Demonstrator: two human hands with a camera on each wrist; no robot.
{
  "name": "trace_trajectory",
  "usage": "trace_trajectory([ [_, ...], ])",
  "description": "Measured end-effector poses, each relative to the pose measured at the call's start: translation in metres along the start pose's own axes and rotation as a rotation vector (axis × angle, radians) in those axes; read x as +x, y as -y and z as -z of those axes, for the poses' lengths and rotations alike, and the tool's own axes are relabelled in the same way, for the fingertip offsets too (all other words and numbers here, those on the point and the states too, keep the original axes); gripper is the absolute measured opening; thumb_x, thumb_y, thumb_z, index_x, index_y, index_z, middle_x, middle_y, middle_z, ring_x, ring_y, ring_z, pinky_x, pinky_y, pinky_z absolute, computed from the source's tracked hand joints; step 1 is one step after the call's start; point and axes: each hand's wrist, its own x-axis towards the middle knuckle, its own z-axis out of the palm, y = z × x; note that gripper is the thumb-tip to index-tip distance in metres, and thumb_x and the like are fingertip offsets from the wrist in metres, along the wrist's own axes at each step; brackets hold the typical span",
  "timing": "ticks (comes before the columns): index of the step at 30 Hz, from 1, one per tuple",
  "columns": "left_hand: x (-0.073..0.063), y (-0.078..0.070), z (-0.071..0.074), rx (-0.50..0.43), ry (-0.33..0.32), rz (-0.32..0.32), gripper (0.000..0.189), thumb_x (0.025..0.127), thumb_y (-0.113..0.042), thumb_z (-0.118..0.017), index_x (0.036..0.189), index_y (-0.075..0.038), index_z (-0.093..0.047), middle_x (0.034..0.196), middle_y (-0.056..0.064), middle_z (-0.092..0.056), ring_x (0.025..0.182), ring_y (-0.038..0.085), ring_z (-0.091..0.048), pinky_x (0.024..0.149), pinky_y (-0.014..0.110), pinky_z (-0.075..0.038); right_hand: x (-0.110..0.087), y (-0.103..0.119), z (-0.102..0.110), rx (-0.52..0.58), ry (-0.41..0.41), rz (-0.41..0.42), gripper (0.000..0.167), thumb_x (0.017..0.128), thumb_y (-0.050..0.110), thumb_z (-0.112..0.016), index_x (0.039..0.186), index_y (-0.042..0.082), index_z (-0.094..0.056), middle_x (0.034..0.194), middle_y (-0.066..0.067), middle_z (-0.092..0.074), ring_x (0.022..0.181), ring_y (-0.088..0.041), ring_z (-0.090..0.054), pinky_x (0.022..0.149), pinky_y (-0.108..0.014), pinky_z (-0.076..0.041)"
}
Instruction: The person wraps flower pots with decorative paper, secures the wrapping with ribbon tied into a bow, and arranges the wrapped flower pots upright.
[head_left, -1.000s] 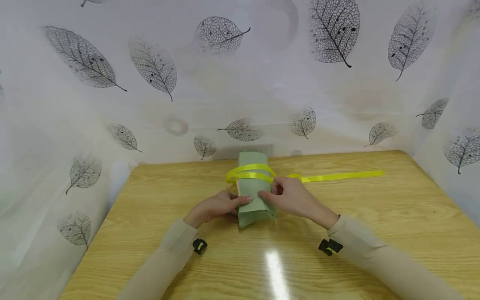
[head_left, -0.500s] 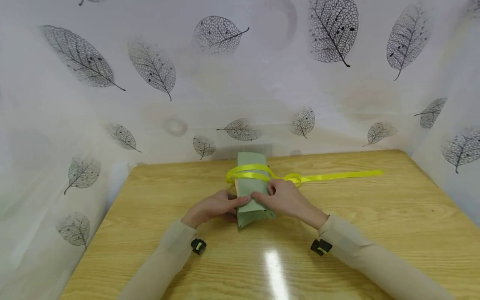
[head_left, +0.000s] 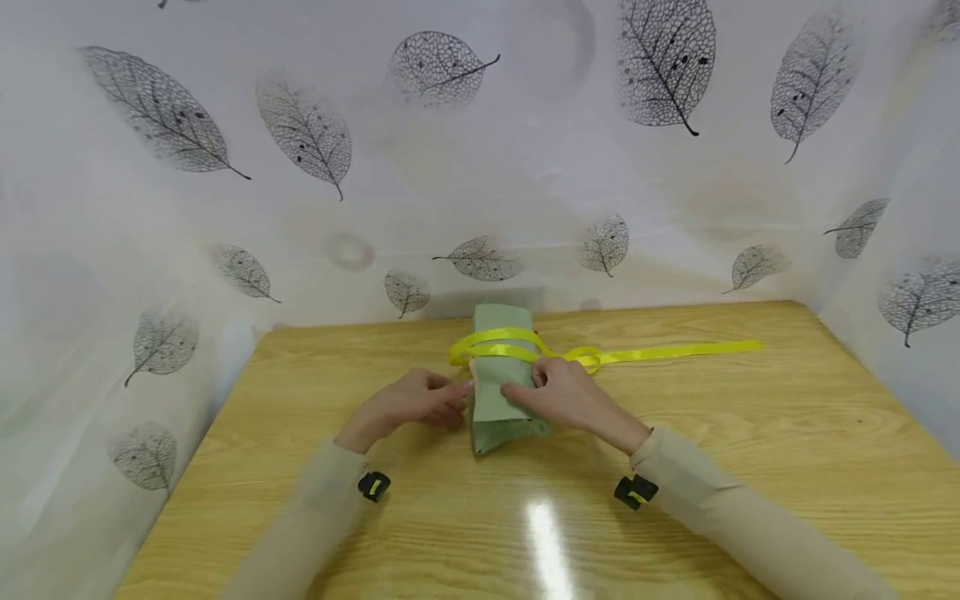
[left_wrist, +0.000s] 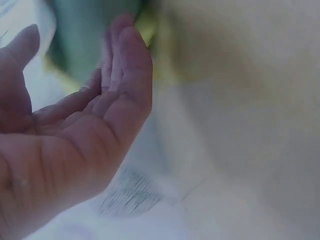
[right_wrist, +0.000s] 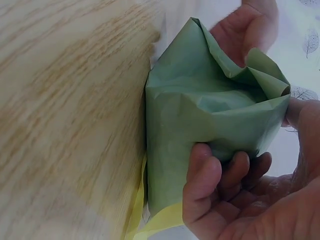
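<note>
A parcel wrapped in green paper (head_left: 501, 392) lies on the table, its near end folded in loose creases in the right wrist view. My right hand (head_left: 573, 396) holds its right side, thumb on top and fingertips against the side wall (right_wrist: 170, 145). My left hand (head_left: 420, 397) is at the left side, fingers loosely bent with nothing between them. In the left wrist view the thumb stands apart from the fingers (left_wrist: 130, 65). A yellow ribbon (head_left: 491, 343) runs in two bands across the parcel's far half, with a loop (head_left: 588, 358) to the right.
The ribbon's tail (head_left: 682, 352) stretches rightward along the wooden table (head_left: 300, 517). A light curtain with printed leaves (head_left: 525, 167) hangs just behind the table's far edge and along both sides.
My left hand has let go of the parcel's near left side and drawn back leftward. My right hand has shifted slightly left, leaving the ribbon loop more exposed.
</note>
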Motion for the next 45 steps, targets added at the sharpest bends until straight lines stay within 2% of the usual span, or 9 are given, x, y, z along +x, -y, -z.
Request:
trace_trajectory([
  [5,-0.017,-0.016,0.026,-0.02,-0.231,-0.066,0.053,0.103,-0.042,-0.06,0.128,0.005,-0.061,0.12,0.021,-0.068,0.106,0.024,-0.07,0.098,0.042,-0.058,0.0,0.0,-0.003,0.018,0.014,0.016,0.049,0.088,0.056,-0.067,0.068,0.018,-0.044,0.061,0.004,-0.042,0.056,-0.013,-0.039,0.057,-0.028,-0.036],
  [7,-0.021,-0.021,0.03,-0.019,-0.316,-0.106,0.046,0.103,-0.038,-0.062,0.126,0.002,-0.063,0.116,0.019,-0.069,0.103,0.023,-0.07,0.097,0.043,-0.058,0.0,0.001,-0.003,0.027,0.014,0.025,0.049,0.088,0.056,-0.067,0.067,0.018,-0.043,0.061,0.004,-0.042,0.056,-0.013,-0.039,0.057,-0.028,-0.035],
  [9,-0.022,-0.024,0.03,0.013,-0.356,-0.147,0.041,0.103,-0.036,-0.062,0.125,-0.002,-0.065,0.115,0.015,-0.07,0.101,0.02,-0.07,0.097,0.045,-0.058,0.0,0.001,-0.004,0.031,0.011,0.028,0.049,0.088,0.055,-0.068,0.067,0.018,-0.043,0.06,0.004,-0.041,0.056,-0.012,-0.039,0.057,-0.028,-0.035],
  [13,-0.015,-0.026,0.021,0.054,-0.336,-0.208,0.035,0.103,-0.032,-0.062,0.123,-0.004,-0.068,0.119,0.019,-0.07,0.104,0.029,-0.07,0.095,0.051,-0.057,0.0,0.0,-0.004,0.033,0.007,0.028,0.05,0.088,0.055,-0.068,0.066,0.018,-0.043,0.06,0.004,-0.041,0.055,-0.012,-0.038,0.056,-0.028,-0.034],
  [18,-0.006,-0.027,0.011,0.086,-0.321,-0.215,0.032,0.103,-0.033,-0.063,0.121,-0.008,-0.069,0.122,0.022,-0.07,0.11,0.04,-0.066,0.093,0.055,-0.056,0.0,0.0,-0.003,0.037,0.012,0.023,0.049,0.088,0.054,-0.068,0.066,0.018,-0.042,0.059,0.004,-0.041,0.055,-0.012,-0.038,0.055,-0.028,-0.034],
  [26,0.005,-0.033,0.005,0.108,-0.331,-0.163,0.04,0.099,-0.043,-0.066,0.123,-0.012,-0.069,0.117,0.012,-0.072,0.11,0.035,-0.068,0.094,0.052,-0.056,0.0,0.001,-0.002,0.037,0.014,0.02,0.049,0.088,0.055,-0.068,0.067,0.018,-0.042,0.059,0.004,-0.041,0.055,-0.012,-0.039,0.054,-0.027,-0.034],
  [31,0.011,-0.033,0.003,0.083,-0.321,-0.162,0.033,0.099,-0.036,-0.068,0.121,-0.012,-0.07,0.115,0.016,-0.073,0.11,0.038,-0.067,0.093,0.052,-0.056,0.001,0.001,-0.002,0.03,0.02,0.007,0.048,0.088,0.055,-0.067,0.066,0.019,-0.043,0.06,0.005,-0.042,0.055,-0.011,-0.039,0.055,-0.027,-0.034],
  [37,0.012,-0.034,0.0,0.089,-0.328,-0.179,0.026,0.099,-0.027,-0.069,0.117,-0.009,-0.071,0.109,0.013,-0.073,0.107,0.039,-0.066,0.089,0.051,-0.056,0.0,0.002,-0.001,0.032,0.032,0.0,0.048,0.088,0.056,-0.066,0.067,0.019,-0.043,0.06,0.005,-0.042,0.055,-0.011,-0.039,0.055,-0.026,-0.034],
  [45,0.009,-0.033,0.007,0.083,-0.34,-0.164,0.026,0.1,-0.028,-0.066,0.116,-0.009,-0.071,0.116,0.02,-0.071,0.109,0.036,-0.067,0.093,0.051,-0.055,0.0,0.002,0.001,0.043,0.026,0.01,0.049,0.088,0.055,-0.067,0.067,0.018,-0.043,0.06,0.005,-0.043,0.055,-0.011,-0.039,0.053,-0.027,-0.034],
])
